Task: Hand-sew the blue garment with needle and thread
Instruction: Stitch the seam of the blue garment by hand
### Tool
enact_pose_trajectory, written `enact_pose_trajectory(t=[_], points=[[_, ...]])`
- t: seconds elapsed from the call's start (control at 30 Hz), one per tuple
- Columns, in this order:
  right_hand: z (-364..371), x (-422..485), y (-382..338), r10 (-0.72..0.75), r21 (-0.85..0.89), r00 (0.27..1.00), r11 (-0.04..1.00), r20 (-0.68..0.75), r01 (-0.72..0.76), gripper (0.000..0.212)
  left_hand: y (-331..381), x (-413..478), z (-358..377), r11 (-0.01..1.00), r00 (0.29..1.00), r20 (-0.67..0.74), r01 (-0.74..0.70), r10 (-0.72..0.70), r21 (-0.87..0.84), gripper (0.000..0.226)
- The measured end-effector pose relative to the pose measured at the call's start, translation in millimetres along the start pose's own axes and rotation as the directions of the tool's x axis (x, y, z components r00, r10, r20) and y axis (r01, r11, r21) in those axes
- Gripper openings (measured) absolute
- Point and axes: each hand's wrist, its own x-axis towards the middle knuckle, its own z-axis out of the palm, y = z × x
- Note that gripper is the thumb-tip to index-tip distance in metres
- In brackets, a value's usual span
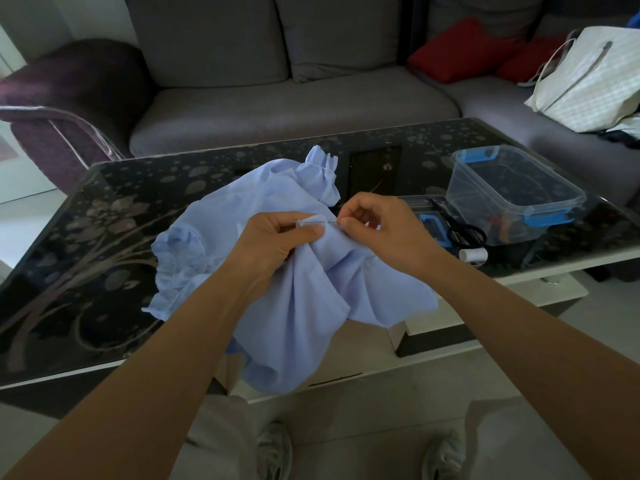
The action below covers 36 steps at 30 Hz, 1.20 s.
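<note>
A light blue garment (301, 306) with ruffled cuffs lies bunched on the dark glass table (86, 244) and hangs over its near edge. My left hand (277, 240) grips a fold of the fabric between thumb and fingers. My right hand (377, 226) pinches the end of a thin needle (313, 222), which lies horizontally through the pinched fold, its tip pointing left past my left thumb. The thread is too fine to make out.
A clear plastic box with blue clips (512, 192) stands at the table's right, with black scissors (460, 230), a blue-trimmed lid (429, 220) and a white thread spool (472, 254) beside it. A grey sofa (294, 98) with red cushions (457, 50) and a white bag (588, 81) lies behind.
</note>
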Motion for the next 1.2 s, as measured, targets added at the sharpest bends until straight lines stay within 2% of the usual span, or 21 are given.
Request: enact_pose_trajectory(t=[0.1,0.33,0.47,0.6,0.7,0.8,0.93,1.03,1.1,1.17,1.2], points=[[0,0,-1,0.012,0.058,1.0,0.998,0.006,-0.013,0.008,2,-2,1,0.999,1.0,0.007,0.011,-0.011,-0.045,0.019],[5,0,-3,-0.013,0.085,0.999,0.996,0.039,0.01,0.007,3,-7,6,0.997,0.998,0.055,0.034,-0.03,-0.069,0.05],[5,-1,0,-0.013,0.072,1.0,0.997,0.012,0.012,0.008,1,-6,9,0.997,0.998,0.016,0.06,-0.059,-0.044,0.045],[4,-4,-5,-0.104,0.064,0.992,0.992,-0.065,0.108,0.015,-1,-3,11,0.997,0.997,-0.013,0.082,-0.082,-0.01,0.045],[5,-4,-7,-0.132,0.049,0.99,0.99,-0.049,0.134,0.012,-1,-3,10,0.998,0.998,0.006,0.066,-0.066,-0.003,0.052],[6,-4,-4,-0.129,0.029,0.991,0.991,-0.033,0.13,0.009,-1,-3,11,0.998,0.998,0.012,0.058,-0.058,0.023,0.047],[11,-5,-3,-0.195,-0.046,0.98,0.98,-0.044,0.193,0.021,-3,-3,11,0.995,0.999,-0.009,0.032,-0.031,0.098,0.042],[13,-7,-9,-0.274,0.038,0.962,0.961,0.004,0.273,0.014,-6,-1,11,0.994,0.998,-0.056,0.021,-0.015,0.109,0.036],[15,-10,-13,-0.286,0.136,0.955,0.952,0.077,0.274,0.013,-6,0,8,0.996,0.994,-0.104,0.025,-0.016,0.086,0.034],[12,-15,-19,-0.181,0.353,0.95,0.932,0.255,0.083,0.009,-8,3,4,0.998,0.99,-0.137,0.029,-0.022,0.049,0.037],[7,-17,-22,-0.129,0.447,0.912,0.892,0.39,-0.065,0.007,-9,4,3,0.999,0.988,-0.155,0.035,-0.03,0.03,0.04]])
